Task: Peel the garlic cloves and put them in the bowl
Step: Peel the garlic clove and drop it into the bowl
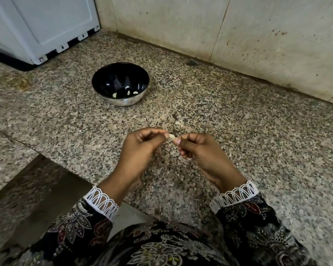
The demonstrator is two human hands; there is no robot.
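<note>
Nearest the camera, two dark floral-print sleeves with white lace cuffs (102, 201) reach forward over the speckled granite worktop (238, 150). Both forearms angle inward, so the hands meet above the stone. The left hand (140, 145) has its fingers curled, thumb and forefinger pinching one end of a small pale garlic clove (171, 137). The right hand (197, 150), also curled, pinches the other end of the same clove with its thumb tip, palm turned toward the left. The clove is held in the air between the two sets of fingertips. Just beyond the hands a pale scrap of garlic skin (178, 123) lies on the worktop. Farther back stands a round steel bowl with a dark interior (104, 81), holding a few peeled white cloves (130, 92). Behind it rise a white appliance (42, 25) and a stained tiled wall (238, 25).
</note>
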